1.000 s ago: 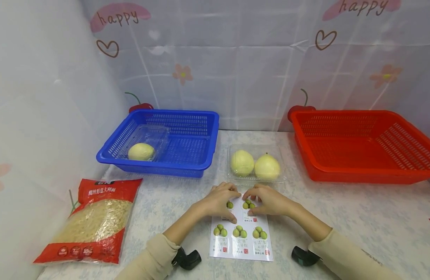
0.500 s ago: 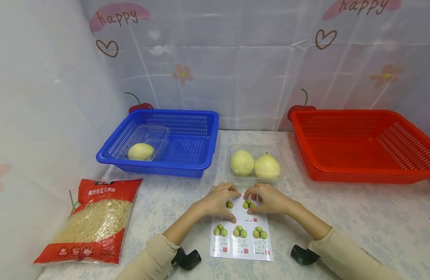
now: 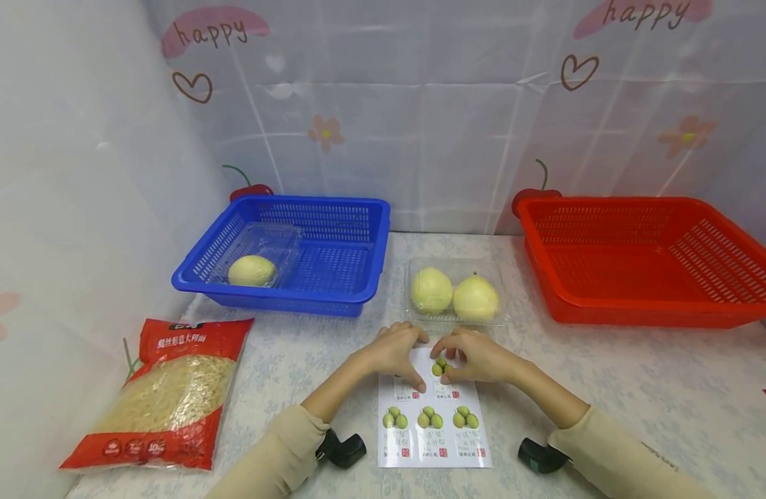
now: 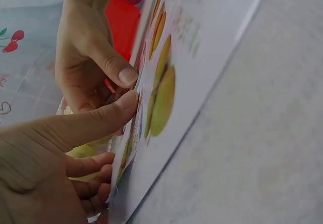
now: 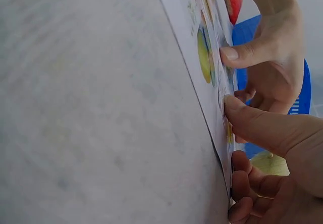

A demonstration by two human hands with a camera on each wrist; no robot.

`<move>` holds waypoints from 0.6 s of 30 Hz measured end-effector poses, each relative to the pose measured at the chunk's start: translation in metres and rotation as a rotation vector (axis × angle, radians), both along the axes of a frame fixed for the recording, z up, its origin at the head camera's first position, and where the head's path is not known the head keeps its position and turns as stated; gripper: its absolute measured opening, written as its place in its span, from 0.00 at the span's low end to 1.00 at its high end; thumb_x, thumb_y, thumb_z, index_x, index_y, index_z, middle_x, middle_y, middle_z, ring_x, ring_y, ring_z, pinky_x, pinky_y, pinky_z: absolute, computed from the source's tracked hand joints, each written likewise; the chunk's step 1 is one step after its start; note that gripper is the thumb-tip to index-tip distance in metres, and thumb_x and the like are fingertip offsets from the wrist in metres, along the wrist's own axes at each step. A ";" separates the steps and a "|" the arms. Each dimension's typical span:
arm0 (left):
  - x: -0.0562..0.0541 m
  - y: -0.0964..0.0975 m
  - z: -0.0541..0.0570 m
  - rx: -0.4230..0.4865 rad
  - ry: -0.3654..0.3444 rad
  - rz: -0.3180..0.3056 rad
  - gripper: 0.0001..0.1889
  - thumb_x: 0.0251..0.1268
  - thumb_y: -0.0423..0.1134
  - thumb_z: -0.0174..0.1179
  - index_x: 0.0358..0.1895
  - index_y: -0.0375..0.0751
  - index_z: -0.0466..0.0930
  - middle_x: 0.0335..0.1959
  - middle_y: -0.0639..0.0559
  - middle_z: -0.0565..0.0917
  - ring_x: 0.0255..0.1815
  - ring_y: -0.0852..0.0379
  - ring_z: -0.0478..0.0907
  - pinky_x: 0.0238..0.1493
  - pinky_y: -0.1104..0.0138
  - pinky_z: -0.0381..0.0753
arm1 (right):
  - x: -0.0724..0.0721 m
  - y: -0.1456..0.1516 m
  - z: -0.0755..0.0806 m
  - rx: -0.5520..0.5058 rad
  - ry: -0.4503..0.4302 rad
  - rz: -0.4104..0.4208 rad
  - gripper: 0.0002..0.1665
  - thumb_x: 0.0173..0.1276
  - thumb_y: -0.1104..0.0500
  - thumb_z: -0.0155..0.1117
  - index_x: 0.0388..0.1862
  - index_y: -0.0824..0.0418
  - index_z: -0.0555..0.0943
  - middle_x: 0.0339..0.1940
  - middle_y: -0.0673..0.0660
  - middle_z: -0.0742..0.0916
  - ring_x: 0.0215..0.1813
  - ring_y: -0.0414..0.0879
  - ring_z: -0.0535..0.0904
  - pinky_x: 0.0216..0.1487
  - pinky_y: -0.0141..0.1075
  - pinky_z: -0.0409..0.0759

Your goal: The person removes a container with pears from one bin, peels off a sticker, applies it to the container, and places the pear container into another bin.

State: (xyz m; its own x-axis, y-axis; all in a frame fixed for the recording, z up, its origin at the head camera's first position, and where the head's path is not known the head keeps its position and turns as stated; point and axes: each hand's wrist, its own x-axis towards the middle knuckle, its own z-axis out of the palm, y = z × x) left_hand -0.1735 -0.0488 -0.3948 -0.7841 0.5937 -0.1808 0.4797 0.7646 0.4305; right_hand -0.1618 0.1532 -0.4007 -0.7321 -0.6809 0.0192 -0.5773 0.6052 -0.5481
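Observation:
A white sheet of stickers (image 3: 435,436) printed with green pears and handwriting-like characters lies on the table in front of me. My left hand (image 3: 392,352) reaches over its upper left part, thumb and index finger apart. My right hand (image 3: 479,355) is at the upper right, with a pear print showing between its thumb and index finger. In the left wrist view, both thumbs touch the sheet close together, and the left fingers (image 4: 98,176) lie at its edge. The right wrist view shows the right thumb (image 5: 239,110) on the sheet and the other fingers curled by its edge.
Behind the hands stands a clear plastic box (image 3: 454,317) with two yellow-green round fruits. A blue basket (image 3: 333,298) at back left holds another clear box and a pale fruit. A red basket (image 3: 657,310) is at back right, a red pasta bag (image 3: 164,395) at left.
The sheet has shifted slightly toward me, its near edge now a little lower. My left hand has slid slightly right, covering the upper left pear print. The right hand stays almost still.

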 end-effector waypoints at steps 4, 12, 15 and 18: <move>-0.003 0.004 0.000 0.040 -0.017 0.012 0.29 0.33 0.46 0.80 0.43 0.39 0.80 0.39 0.54 0.81 0.42 0.57 0.74 0.46 0.64 0.70 | 0.003 0.001 0.000 -0.020 -0.016 0.000 0.19 0.51 0.59 0.75 0.43 0.56 0.82 0.32 0.49 0.78 0.31 0.42 0.70 0.33 0.30 0.71; -0.009 0.002 0.006 0.207 -0.125 0.008 0.06 0.52 0.33 0.67 0.33 0.37 0.81 0.27 0.55 0.79 0.29 0.63 0.70 0.34 0.72 0.71 | 0.011 0.005 -0.006 -0.137 0.040 -0.039 0.21 0.50 0.61 0.75 0.44 0.56 0.80 0.36 0.50 0.78 0.33 0.41 0.71 0.33 0.31 0.73; -0.012 -0.001 0.009 0.332 -0.307 0.024 0.06 0.55 0.28 0.63 0.36 0.33 0.79 0.27 0.51 0.81 0.26 0.63 0.73 0.31 0.73 0.74 | 0.013 0.006 -0.007 -0.189 0.073 -0.065 0.23 0.50 0.63 0.75 0.45 0.58 0.78 0.36 0.51 0.77 0.32 0.41 0.71 0.31 0.31 0.75; -0.014 -0.004 0.009 0.447 -0.535 0.055 0.09 0.56 0.24 0.59 0.41 0.31 0.75 0.28 0.45 0.83 0.23 0.61 0.78 0.28 0.71 0.79 | 0.016 0.007 -0.008 -0.220 0.101 -0.075 0.25 0.50 0.63 0.75 0.47 0.60 0.77 0.35 0.52 0.77 0.30 0.41 0.71 0.29 0.31 0.75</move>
State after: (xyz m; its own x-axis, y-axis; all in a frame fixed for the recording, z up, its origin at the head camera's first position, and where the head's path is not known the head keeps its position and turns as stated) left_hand -0.1871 -0.0531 -0.3861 -0.6862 0.6636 -0.2979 0.0799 0.4758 0.8759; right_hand -0.1461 0.1599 -0.4082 -0.7675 -0.5959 0.2366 -0.5936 0.5212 -0.6132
